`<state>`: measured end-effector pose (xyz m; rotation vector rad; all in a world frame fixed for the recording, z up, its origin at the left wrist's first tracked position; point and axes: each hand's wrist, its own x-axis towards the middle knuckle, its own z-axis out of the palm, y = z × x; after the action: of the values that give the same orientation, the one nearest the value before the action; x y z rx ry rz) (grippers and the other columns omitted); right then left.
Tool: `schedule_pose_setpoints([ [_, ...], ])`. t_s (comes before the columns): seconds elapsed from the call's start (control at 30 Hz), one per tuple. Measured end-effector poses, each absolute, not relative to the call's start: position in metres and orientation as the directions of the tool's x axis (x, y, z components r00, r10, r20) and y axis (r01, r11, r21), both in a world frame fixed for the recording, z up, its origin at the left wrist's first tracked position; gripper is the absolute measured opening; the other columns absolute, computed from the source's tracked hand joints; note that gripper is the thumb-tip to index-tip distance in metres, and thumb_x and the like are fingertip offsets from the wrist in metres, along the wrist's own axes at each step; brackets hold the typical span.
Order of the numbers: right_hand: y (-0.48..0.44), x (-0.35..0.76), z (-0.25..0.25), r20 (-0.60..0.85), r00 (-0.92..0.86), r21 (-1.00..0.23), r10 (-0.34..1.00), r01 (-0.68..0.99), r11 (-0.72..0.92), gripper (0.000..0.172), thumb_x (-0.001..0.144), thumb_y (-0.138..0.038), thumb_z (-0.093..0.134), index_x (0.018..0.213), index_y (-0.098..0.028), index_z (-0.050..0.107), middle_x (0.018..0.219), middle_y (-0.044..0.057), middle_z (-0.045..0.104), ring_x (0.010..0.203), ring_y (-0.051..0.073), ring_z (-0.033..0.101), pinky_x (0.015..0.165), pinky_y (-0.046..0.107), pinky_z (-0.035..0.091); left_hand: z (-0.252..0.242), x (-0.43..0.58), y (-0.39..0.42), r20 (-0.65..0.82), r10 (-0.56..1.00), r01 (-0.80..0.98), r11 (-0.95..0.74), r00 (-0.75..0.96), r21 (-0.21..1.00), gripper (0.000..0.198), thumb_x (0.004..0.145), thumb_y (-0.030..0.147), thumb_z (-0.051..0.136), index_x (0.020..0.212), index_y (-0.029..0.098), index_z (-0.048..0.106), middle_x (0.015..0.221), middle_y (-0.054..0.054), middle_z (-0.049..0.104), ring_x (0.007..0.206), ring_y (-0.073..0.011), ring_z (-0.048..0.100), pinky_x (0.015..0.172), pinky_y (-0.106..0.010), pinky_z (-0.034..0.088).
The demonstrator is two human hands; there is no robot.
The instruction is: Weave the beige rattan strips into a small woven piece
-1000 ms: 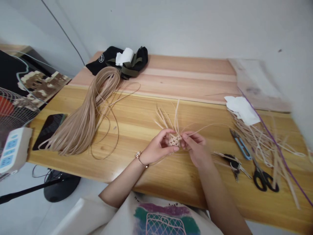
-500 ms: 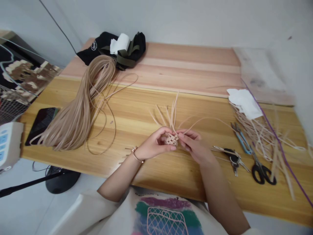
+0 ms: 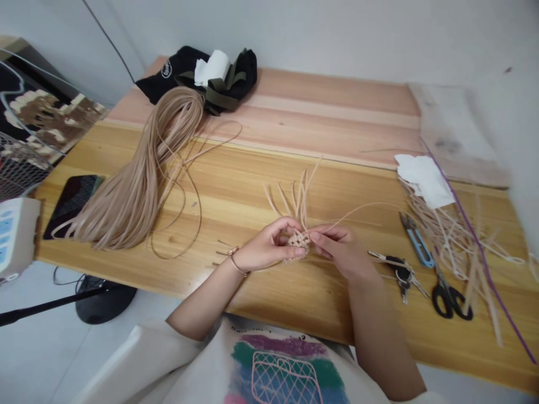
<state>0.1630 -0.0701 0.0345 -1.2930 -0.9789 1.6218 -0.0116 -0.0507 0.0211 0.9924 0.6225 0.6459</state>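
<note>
A small woven piece of beige strips point(image 3: 299, 240) is held above the front middle of the table. My left hand point(image 3: 269, 244) is closed around its left side, thumb below and fingers behind. At its right edge my right hand point(image 3: 337, 247) pinches a beige strip between thumb and forefinger. Several loose strip ends point(image 3: 300, 196) fan upward from the weave. One long thin strand point(image 3: 357, 209) curves away to the right from my right hand. The fingers partly hide the weave's edges.
A big bundle of beige strips point(image 3: 138, 179) lies left, over a dark phone point(image 3: 76, 196). To the right are blue-handled snips point(image 3: 418, 240), black-handled scissors point(image 3: 450, 297), keys point(image 3: 404, 276), loose strips and white tissue point(image 3: 427, 180). A black bag point(image 3: 181, 73) sits at the back.
The view has shifted slightly. Both hands stay at the weave, which is turned a little, and the loose ends and long strand have swung. The right fingers have shifted on the strip.
</note>
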Motion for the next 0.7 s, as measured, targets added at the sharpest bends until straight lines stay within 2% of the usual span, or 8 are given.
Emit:
schedule_pose_setpoints([
  [0.23, -0.0699, 0.1625, 0.032, -0.276, -0.152, -0.944, 0.949, -0.142, -0.297, 0.026, 0.066, -0.043, 0.073, 0.067, -0.018, 0.07, 0.046, -0.004, 0.048, 0.041, 0.004, 0.032, 0.039, 0.019, 0.023, 0.0187, -0.0108, -0.0506, -0.181, 0.746, -0.183, 0.378, 0.641, 0.908, 0.042, 0.065, 0.028, 0.076, 0.097, 0.017, 0.051, 0.079, 0.001, 0.054, 0.069, -0.0078, 0.054, 0.063, -0.022, 0.044],
  [0.33, -0.0709, 0.1637, 0.0303, -0.287, -0.175, -0.931, 0.942, -0.182, -0.317, 0.025, 0.068, -0.042, 0.072, 0.076, -0.019, 0.071, 0.049, -0.004, 0.051, 0.042, 0.004, 0.034, 0.039, 0.018, 0.024, 0.0181, -0.0108, -0.0496, -0.168, 0.761, -0.213, 0.374, 0.626, 0.903, 0.042, 0.065, 0.027, 0.076, 0.099, 0.017, 0.052, 0.081, 0.0, 0.056, 0.072, -0.0085, 0.055, 0.067, -0.023, 0.045],
  [0.43, -0.072, 0.1658, 0.0279, -0.296, -0.209, -0.922, 0.932, -0.193, -0.336, 0.027, 0.066, -0.036, 0.075, 0.088, -0.022, 0.071, 0.062, -0.002, 0.06, 0.045, 0.004, 0.038, 0.04, 0.018, 0.027, 0.0186, -0.0114, -0.0491, -0.154, 0.774, -0.254, 0.378, 0.615, 0.89, 0.042, 0.064, 0.024, 0.077, 0.098, 0.017, 0.053, 0.084, 0.0, 0.057, 0.074, -0.0083, 0.055, 0.068, -0.022, 0.044],
  [0.5, -0.0723, 0.1668, 0.0265, -0.287, -0.222, -0.925, 0.932, -0.191, -0.33, 0.028, 0.065, -0.034, 0.076, 0.089, -0.022, 0.07, 0.068, -0.001, 0.062, 0.045, 0.004, 0.038, 0.04, 0.018, 0.027, 0.019, -0.0121, -0.0492, -0.155, 0.778, -0.265, 0.384, 0.608, 0.884, 0.04, 0.064, 0.024, 0.077, 0.097, 0.018, 0.054, 0.083, 0.0, 0.057, 0.074, -0.0081, 0.054, 0.068, -0.021, 0.043],
  [0.7, -0.0714, 0.1659, 0.0265, -0.26, -0.223, -0.93, 0.94, -0.203, -0.306, 0.023, 0.066, -0.035, 0.075, 0.084, -0.021, 0.07, 0.063, -0.002, 0.06, 0.045, 0.004, 0.038, 0.04, 0.018, 0.027, 0.0194, -0.0126, -0.0496, -0.174, 0.765, -0.25, 0.403, 0.62, 0.881, 0.04, 0.065, 0.025, 0.076, 0.098, 0.017, 0.055, 0.082, 0.0, 0.057, 0.072, -0.008, 0.054, 0.067, -0.022, 0.044],
])
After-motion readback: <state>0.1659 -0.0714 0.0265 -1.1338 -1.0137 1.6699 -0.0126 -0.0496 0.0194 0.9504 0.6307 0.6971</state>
